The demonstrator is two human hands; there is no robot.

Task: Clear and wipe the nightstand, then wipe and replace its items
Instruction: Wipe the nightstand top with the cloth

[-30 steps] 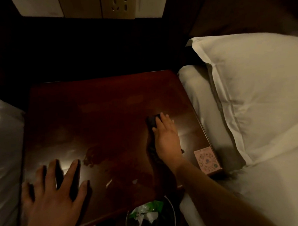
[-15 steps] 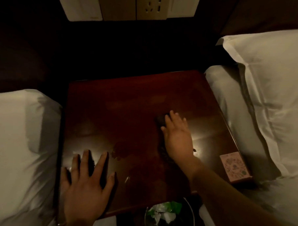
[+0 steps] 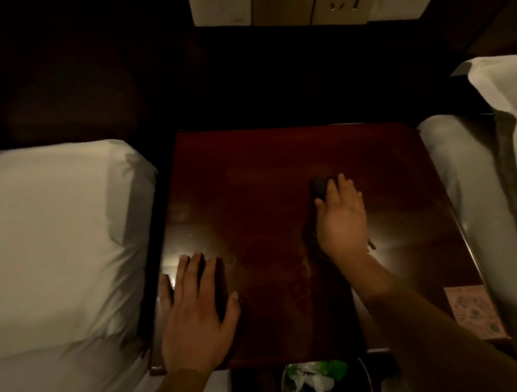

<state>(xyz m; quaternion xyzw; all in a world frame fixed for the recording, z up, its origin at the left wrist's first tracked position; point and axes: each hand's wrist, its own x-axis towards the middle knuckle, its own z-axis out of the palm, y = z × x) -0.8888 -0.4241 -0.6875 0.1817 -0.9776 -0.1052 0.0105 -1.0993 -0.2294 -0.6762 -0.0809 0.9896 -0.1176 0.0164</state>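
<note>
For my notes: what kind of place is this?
Probably a hotel bedroom: a wooden nightstand stands between the left bed and the right bed, both in white linen, under a wall socket panel.

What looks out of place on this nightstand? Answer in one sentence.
A pink patterned card lies uncleared at the nightstand's near right corner while the right hand presses a dark cloth on the top; smeary patches show mid-surface.
</note>
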